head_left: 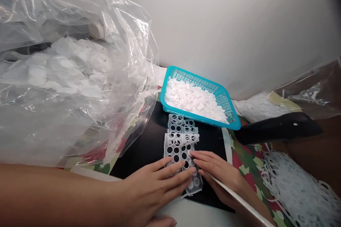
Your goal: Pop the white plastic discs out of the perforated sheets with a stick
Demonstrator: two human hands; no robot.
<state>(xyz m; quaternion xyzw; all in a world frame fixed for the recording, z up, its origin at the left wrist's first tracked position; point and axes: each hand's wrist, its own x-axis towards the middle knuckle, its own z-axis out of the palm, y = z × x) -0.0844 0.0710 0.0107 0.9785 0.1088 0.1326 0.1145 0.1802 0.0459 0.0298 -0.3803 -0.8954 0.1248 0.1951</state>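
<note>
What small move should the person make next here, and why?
Probably press out the white discs left in the near end of the plastic lattice with the right hand, since those holes look filled while holes farther along show the black mat.

The camera rides on the person's head, tipped forward and down, close above the left hand (157,188) and right hand (221,173), taking in the wall (226,25) beyond them.

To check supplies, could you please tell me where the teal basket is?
In the head view, the teal basket sits beyond the perforated white sheet, right of the clear plastic bag.
</note>
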